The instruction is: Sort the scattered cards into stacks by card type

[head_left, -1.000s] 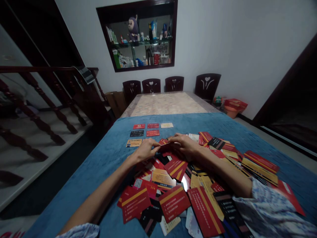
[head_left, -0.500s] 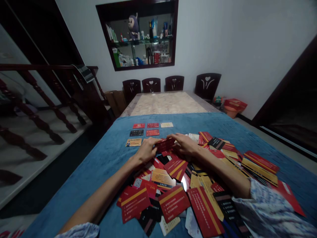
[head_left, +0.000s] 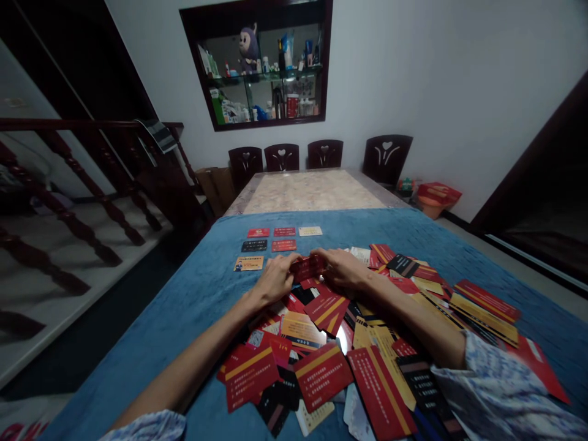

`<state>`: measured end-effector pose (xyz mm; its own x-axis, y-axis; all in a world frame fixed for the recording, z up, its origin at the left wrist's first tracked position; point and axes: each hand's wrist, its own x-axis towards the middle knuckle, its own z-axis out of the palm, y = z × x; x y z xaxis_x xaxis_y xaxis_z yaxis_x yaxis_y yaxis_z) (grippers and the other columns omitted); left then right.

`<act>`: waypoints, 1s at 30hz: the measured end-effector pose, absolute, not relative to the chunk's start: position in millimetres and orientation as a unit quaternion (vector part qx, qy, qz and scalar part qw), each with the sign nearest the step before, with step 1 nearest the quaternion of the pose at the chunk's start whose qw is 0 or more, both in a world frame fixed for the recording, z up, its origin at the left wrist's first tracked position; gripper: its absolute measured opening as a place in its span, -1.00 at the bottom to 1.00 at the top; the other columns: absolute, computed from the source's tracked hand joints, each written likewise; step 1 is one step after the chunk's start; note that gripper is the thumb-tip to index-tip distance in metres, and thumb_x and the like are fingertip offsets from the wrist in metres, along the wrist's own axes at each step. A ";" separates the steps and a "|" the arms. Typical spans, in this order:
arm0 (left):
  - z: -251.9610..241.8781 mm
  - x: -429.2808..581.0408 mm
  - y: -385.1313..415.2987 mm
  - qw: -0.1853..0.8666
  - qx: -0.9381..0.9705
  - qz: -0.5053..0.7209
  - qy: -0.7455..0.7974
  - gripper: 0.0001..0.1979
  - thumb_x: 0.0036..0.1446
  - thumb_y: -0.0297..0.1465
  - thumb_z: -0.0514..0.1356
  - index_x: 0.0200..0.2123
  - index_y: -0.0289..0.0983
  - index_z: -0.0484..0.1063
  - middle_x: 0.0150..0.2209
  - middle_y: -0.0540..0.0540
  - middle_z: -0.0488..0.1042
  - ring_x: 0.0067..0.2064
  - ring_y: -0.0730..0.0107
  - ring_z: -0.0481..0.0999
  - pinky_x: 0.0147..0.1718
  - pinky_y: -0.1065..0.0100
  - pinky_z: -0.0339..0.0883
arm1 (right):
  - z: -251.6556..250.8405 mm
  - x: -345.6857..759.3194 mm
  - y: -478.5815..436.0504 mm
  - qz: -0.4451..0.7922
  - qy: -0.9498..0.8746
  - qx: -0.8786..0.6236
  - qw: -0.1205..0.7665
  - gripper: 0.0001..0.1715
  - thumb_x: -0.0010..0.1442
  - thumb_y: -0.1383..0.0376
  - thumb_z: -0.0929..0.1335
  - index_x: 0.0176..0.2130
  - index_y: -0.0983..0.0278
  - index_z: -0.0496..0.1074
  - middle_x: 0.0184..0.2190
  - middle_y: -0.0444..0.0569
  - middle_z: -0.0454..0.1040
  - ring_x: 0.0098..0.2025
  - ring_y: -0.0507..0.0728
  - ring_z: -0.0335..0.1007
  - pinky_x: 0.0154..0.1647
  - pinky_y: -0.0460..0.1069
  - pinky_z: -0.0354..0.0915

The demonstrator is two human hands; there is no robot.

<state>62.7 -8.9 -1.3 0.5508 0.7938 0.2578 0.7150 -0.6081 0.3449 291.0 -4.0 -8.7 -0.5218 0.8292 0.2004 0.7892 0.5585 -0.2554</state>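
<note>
A red card [head_left: 307, 267] is held up on edge between both hands, just above a big loose heap of red, black and yellow cards [head_left: 367, 343] on the blue cloth [head_left: 184, 306]. My left hand [head_left: 274, 278] pinches its left end. My right hand [head_left: 342, 267] grips its right end, with the forearm lying across the heap. Beyond the hands, several single cards lie in neat rows: a red card [head_left: 258, 233], a black card [head_left: 254, 245] and a yellow card [head_left: 248, 263] at the left.
The blue cloth covers the near part of a long marble-topped table [head_left: 307, 191]. Several dark chairs [head_left: 324, 153] stand at its far end. A wooden stair railing [head_left: 92, 177] runs along the left. A wall niche [head_left: 261, 64] holds bottles and a plush toy.
Both hands lifted the red card from lying low over the heap and tilted it up so that its face shows. The arms barely moved otherwise.
</note>
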 end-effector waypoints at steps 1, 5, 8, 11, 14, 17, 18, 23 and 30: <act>-2.1 63.4 -9.6 0.102 0.875 0.192 0.432 -0.51 0.09 -0.59 0.07 0.09 -0.21 0.36 -0.07 -0.13 0.53 -0.06 0.19 0.47 -0.01 0.16 0.30 | -7.4 290.3 -4.7 0.066 -0.870 -0.466 0.150 -0.38 0.12 0.36 0.34 0.18 0.24 0.28 -0.11 0.12 0.55 -0.12 0.22 0.45 -0.18 0.01 0.19; -7.2 66.4 -11.7 0.098 0.873 0.186 0.441 -0.55 0.11 -0.57 0.08 0.09 -0.23 0.31 -0.09 -0.15 0.53 -0.06 0.18 0.48 -0.02 0.14 0.28 | -4.5 288.9 -6.4 0.063 -0.871 -0.465 0.144 -0.39 0.13 0.36 0.33 0.17 0.27 0.27 -0.07 0.14 0.54 -0.08 0.23 0.45 -0.13 0.03 0.19; -11.5 68.1 -12.8 0.090 0.867 0.185 0.454 -0.56 0.12 -0.56 0.09 0.08 -0.21 0.30 -0.11 -0.13 0.53 -0.06 0.19 0.48 -0.01 0.16 0.27 | -5.7 289.4 -5.8 0.059 -0.875 -0.461 0.138 -0.38 0.12 0.37 0.31 0.18 0.29 0.26 -0.04 0.17 0.52 -0.03 0.26 0.43 -0.09 0.07 0.20; -13.8 69.2 -13.5 0.091 0.865 0.188 0.456 -0.55 0.11 -0.58 0.08 0.08 -0.21 0.27 -0.10 -0.12 0.53 -0.05 0.20 0.48 -0.01 0.17 0.27 | -7.7 290.5 -4.7 0.059 -0.875 -0.459 0.142 -0.37 0.10 0.40 0.31 0.18 0.30 0.26 -0.02 0.18 0.50 0.00 0.27 0.41 -0.05 0.10 0.20; -14.9 69.5 -13.4 0.099 0.863 0.201 0.452 -0.54 0.11 -0.59 0.08 0.09 -0.22 0.26 -0.07 -0.13 0.52 -0.02 0.19 0.48 0.00 0.15 0.27 | -8.5 291.0 -4.3 0.064 -0.877 -0.452 0.153 -0.36 0.08 0.40 0.32 0.17 0.26 0.27 -0.02 0.14 0.50 0.02 0.26 0.40 -0.01 0.09 0.19; -16.1 69.3 -11.9 0.112 0.860 0.218 0.448 -0.54 0.10 -0.59 0.08 0.09 -0.22 0.26 -0.02 -0.14 0.50 0.02 0.18 0.46 0.03 0.12 0.26 | -8.1 290.6 -4.9 0.058 -0.871 -0.463 0.155 -0.36 0.09 0.37 0.33 0.18 0.27 0.27 -0.03 0.15 0.50 0.03 0.27 0.39 0.02 0.11 0.18; -16.5 69.1 -11.3 0.116 0.860 0.222 0.444 -0.54 0.09 -0.59 0.09 0.08 -0.22 0.26 -0.01 -0.14 0.49 0.03 0.17 0.45 0.04 0.11 0.25 | -7.8 290.4 -5.2 0.054 -0.868 -0.467 0.157 -0.36 0.10 0.36 0.33 0.18 0.28 0.27 -0.03 0.16 0.50 0.03 0.27 0.38 0.03 0.12 0.18; -15.1 68.7 -10.1 0.110 0.861 0.226 0.441 -0.48 0.07 -0.55 0.14 0.14 -0.24 0.23 0.07 -0.20 0.43 0.09 0.10 0.40 0.06 0.06 0.22 | -6.7 290.4 -5.2 0.046 -0.870 -0.461 0.171 -0.36 0.15 0.32 0.33 0.22 0.29 0.25 0.04 0.20 0.47 0.04 0.27 0.36 0.03 0.12 0.18; -8.9 69.1 -13.0 0.056 0.863 0.188 0.466 -0.37 0.09 -0.49 0.18 0.24 -0.26 0.14 0.12 -0.27 0.37 0.14 0.03 0.33 0.09 0.00 0.14 | -9.4 292.3 -3.7 0.013 -0.873 -0.452 0.181 -0.37 0.20 0.25 0.34 0.22 0.32 0.24 0.00 0.20 0.48 -0.02 0.27 0.34 -0.05 0.11 0.17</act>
<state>69.1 -13.0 -8.9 0.4955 0.8246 0.2729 0.7826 -0.5601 0.2716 292.3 -3.7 -9.4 -0.5253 0.7946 0.3045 0.7850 0.5906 -0.1869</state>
